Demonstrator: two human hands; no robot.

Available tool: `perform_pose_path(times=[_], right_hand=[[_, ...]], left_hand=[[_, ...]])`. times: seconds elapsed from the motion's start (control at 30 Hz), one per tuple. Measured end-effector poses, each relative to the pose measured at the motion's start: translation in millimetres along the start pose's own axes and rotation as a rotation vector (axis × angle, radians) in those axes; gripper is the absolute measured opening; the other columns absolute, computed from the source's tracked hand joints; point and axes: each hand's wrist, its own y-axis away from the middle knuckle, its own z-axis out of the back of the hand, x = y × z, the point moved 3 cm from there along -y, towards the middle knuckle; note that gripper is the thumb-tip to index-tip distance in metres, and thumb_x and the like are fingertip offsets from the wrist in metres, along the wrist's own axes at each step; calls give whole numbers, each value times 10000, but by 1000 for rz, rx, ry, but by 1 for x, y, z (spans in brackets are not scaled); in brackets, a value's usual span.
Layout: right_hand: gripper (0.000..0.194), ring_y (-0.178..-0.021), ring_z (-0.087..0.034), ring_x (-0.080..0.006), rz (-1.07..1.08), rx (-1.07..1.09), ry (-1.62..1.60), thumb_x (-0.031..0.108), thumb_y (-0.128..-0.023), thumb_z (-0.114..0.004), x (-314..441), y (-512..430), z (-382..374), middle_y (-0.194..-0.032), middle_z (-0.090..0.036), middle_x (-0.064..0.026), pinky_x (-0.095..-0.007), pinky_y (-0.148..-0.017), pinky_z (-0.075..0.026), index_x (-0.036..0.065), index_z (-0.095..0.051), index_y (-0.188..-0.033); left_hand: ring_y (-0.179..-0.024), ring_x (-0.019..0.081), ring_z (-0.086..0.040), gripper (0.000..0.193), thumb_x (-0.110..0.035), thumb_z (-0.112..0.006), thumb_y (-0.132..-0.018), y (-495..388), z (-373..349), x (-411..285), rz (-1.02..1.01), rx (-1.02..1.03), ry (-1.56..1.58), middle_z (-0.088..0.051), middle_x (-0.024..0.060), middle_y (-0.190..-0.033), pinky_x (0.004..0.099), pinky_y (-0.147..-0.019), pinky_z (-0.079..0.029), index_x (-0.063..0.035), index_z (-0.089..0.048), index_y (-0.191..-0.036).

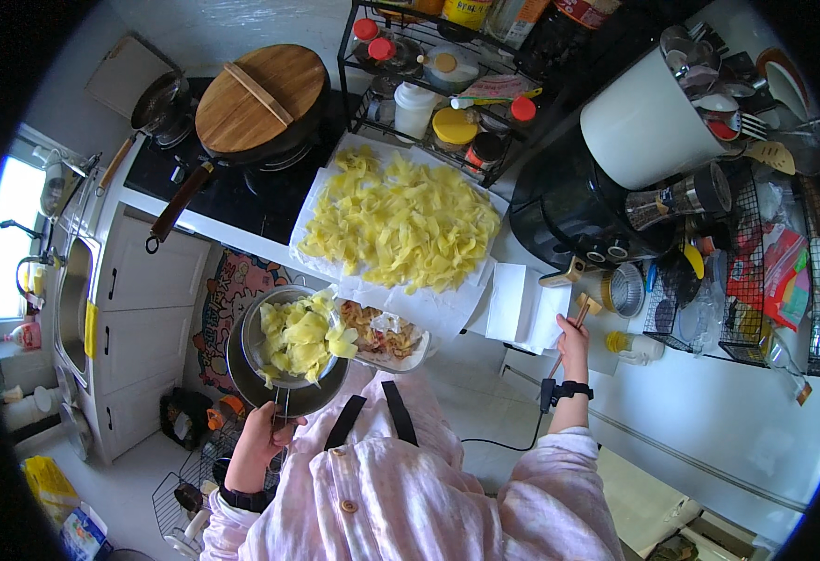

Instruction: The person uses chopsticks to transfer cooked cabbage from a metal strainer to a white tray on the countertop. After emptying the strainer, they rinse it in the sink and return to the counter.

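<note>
My left hand (269, 435) grips the wire handle of a metal strainer (251, 343). Thin yellow vegetable slices (304, 333), possibly potato, are heaped in the strainer. Under it is a larger metal bowl (238, 379). My right hand (574, 341) holds thin wooden chopsticks (581, 313) beside folded white paper sheets (511, 301) at the counter's edge. Many similar slices (403, 224) lie spread over white paper (410, 298) on the counter ahead. Next to the strainer, a bin (420, 354) holds brownish peelings and crumpled white scraps.
A wok with a wooden lid (255, 98) and a small pan (161, 105) stand on the black stove (255, 203), handles jutting forward. Right of the slices are a black air fryer (564, 203) and a white utensil holder (641, 126). Behind stands a condiment rack (382, 130).
</note>
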Motion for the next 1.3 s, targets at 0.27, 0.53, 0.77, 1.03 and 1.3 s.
perform_pose_path(times=[0.27, 0.53, 0.77, 1.03, 1.3], right_hand=[[212, -635, -523, -122, 237, -216, 249, 136, -706, -793, -23, -26, 13, -705, -588, -19, -290, -609, -433, 43, -611, -762], [241, -630, -558, -143, 123, -225, 212, 148, -685, -807, -36, -46, 8, -724, -615, -29, -307, -619, -459, 12, -636, -785], [240, -702, -609, -143, 118, -75, 58, 92, -712, -785, -31, -47, -19, -871, -687, -65, -299, -648, -475, 0, -667, -899], [157, -788, -629, -365, 713, -593, 685, 110, -805, -665, 9, 34, -36, -949, -632, -144, -456, -676, -496, 34, -586, -917], [549, -847, -646, -346, 756, -81, 1243, 367, -884, -615, -1, 90, -116, -1034, -571, -141, -441, -668, -543, 145, -472, -1366]], left_hand=[[-413, 109, -345, 391, -205, -279, -950, -1, 3, 1, 7, -24, 8, -651, 203, -791, 262, -406, -302, 99, -524, -935], [-428, 102, -352, 393, -186, -257, -948, -2, 6, -1, 45, 4, -14, -649, 204, -798, 266, -418, -311, 107, -519, -952], [-427, 101, -348, 431, -190, -246, -948, 2, -1, -4, -2, 2, -51, -613, 150, -704, 265, -418, -294, 116, -549, -929], [-422, 113, -362, 417, -297, -241, -986, -9, 15, 5, 85, 56, -70, -641, 197, -796, 250, -423, -319, 42, -483, -1011], [-412, 107, -318, 432, -185, -250, -948, -1, -3, -4, -10, -76, 23, -589, 127, -671, 267, -413, -285, 112, -559, -895]])
